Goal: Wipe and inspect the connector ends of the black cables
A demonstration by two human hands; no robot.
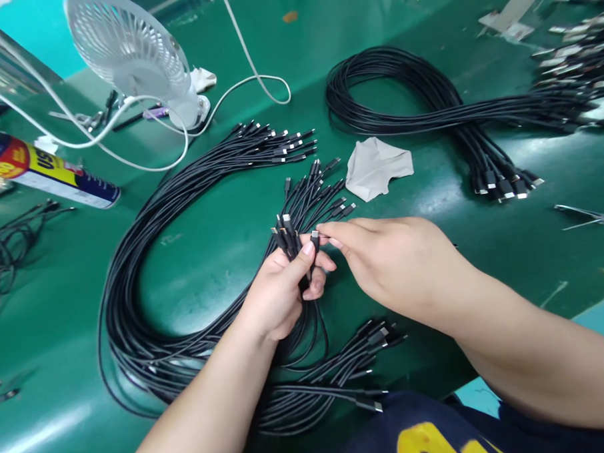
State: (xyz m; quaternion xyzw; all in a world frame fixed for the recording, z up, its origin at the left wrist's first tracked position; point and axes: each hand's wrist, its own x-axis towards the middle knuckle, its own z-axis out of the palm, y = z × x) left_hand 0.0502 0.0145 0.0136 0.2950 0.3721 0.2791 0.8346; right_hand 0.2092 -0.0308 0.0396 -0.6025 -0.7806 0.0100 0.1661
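The 1 view comes from the wearer's head, facing forward and down over the shirt [376, 433] at the bottom edge onto the table [183, 258]. It sits close enough that the left hand [284, 287] and right hand [393, 256] loom large around the centre, yet takes in the fan [124, 47] toward the upper left. The table's near edge slants upward to the right.

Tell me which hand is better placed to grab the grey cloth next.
The right hand, I'd judge: it is nearer the grey cloth, while the left hand holds a bunch of black cable ends. Whether the right pinches anything is unclear.
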